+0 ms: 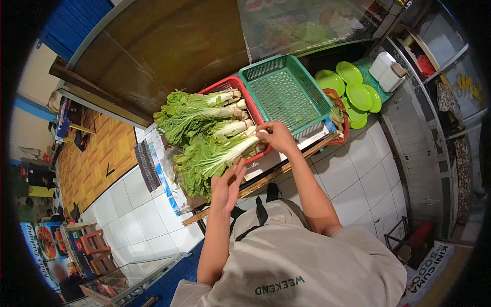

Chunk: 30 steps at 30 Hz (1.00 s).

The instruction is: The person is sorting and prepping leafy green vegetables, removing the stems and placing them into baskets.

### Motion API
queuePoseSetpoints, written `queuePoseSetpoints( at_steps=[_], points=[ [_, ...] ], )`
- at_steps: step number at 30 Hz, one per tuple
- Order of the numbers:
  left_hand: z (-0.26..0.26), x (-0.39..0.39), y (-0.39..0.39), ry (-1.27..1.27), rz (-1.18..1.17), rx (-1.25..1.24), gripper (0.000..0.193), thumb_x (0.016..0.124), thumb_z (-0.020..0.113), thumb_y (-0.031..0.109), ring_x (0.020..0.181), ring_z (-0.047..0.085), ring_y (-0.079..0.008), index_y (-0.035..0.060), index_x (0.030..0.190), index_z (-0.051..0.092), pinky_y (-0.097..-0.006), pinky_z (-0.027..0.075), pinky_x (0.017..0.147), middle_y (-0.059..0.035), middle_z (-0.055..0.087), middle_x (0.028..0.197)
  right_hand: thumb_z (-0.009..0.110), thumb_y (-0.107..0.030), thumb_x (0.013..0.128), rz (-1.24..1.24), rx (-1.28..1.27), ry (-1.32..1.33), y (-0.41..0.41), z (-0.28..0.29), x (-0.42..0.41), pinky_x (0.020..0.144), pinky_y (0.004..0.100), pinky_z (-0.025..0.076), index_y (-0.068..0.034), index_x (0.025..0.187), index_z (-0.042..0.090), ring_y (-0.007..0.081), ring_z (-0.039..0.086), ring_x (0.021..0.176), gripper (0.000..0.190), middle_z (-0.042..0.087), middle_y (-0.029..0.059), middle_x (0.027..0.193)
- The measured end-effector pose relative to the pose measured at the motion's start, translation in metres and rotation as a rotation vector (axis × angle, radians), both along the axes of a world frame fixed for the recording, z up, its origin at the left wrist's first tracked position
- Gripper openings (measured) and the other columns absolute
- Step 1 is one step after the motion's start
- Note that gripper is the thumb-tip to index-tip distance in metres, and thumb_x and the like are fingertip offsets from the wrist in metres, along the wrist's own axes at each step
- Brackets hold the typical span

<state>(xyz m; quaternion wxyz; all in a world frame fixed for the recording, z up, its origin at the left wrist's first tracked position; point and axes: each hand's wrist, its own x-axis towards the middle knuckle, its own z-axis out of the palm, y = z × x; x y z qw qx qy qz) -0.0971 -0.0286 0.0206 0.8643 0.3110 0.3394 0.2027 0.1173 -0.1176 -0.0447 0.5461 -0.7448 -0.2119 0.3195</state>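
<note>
Bunches of leafy greens with white stems (215, 111) lie in a red plastic basket (251, 101), their leaves hanging over its left side. My right hand (278, 137) grips the stem end of the nearest bunch (241, 149) at the basket's near right corner. Beside that bunch's near edge is my left hand (229, 184), fingers raised and apart, holding nothing. Some stem ends carry red ties. A green plastic basket (285, 92) stands against the red one on the right, with a few leaf scraps inside.
Right of the baskets are lime-green plates (358, 96), a red container of vegetable scraps (342, 115) and stacked white foam boxes (386, 72). A wooden strip (285, 167) edges the table before me. A brown panel (172, 50) rises behind. A person (69, 284) is at far lower left.
</note>
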Motion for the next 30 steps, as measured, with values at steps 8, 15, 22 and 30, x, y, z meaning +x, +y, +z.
queuePoseSetpoints(
  at_steps=[8,15,22,30],
  points=[
    [0.047,-0.008,-0.019,-0.025,-0.341,0.019,0.055,0.090,0.064,0.015,0.109,0.063,-0.0355,-0.0072,0.135,0.039,-0.0419,0.054,0.092,-0.0260,0.060,0.121,0.076,-0.021,0.078,0.114,-0.180,-0.337,-0.003,0.019,-0.009,0.077,0.0400,0.052,-0.002,0.100,0.072,0.0336,0.069,0.083,0.030,0.070,0.0205,0.087],
    [-0.010,0.040,-0.002,0.520,-0.295,1.620,0.024,0.078,0.068,0.005,0.090,0.061,-0.0337,0.0031,0.102,0.068,-0.0402,0.048,0.081,-0.0142,0.066,0.100,0.070,-0.014,0.081,0.274,-0.173,-0.410,0.002,0.015,-0.011,0.078,0.0439,0.052,-0.004,0.097,0.073,0.0383,0.066,0.085,0.019,0.068,0.0239,0.088],
    [-0.045,0.043,0.002,0.652,-0.432,1.800,0.021,0.074,0.063,0.002,0.093,0.056,-0.0332,0.0074,0.093,0.072,-0.0423,0.045,0.081,-0.0105,0.065,0.097,0.063,-0.008,0.075,0.209,-0.200,-0.460,-0.005,-0.003,-0.020,0.074,0.0491,0.052,0.002,0.077,0.071,0.0444,0.064,0.077,0.013,0.064,0.0291,0.077],
    [-0.046,0.051,-0.001,0.675,-0.428,1.759,0.030,0.068,0.063,-0.005,0.093,0.055,-0.0320,0.0106,0.091,0.074,-0.0430,0.044,0.084,-0.0092,0.065,0.095,0.064,-0.005,0.069,0.163,-0.331,-0.783,0.008,-0.023,-0.036,0.072,0.0490,0.039,-0.003,0.065,0.068,0.0307,0.055,0.093,0.007,0.064,0.0130,0.080]
  ],
)
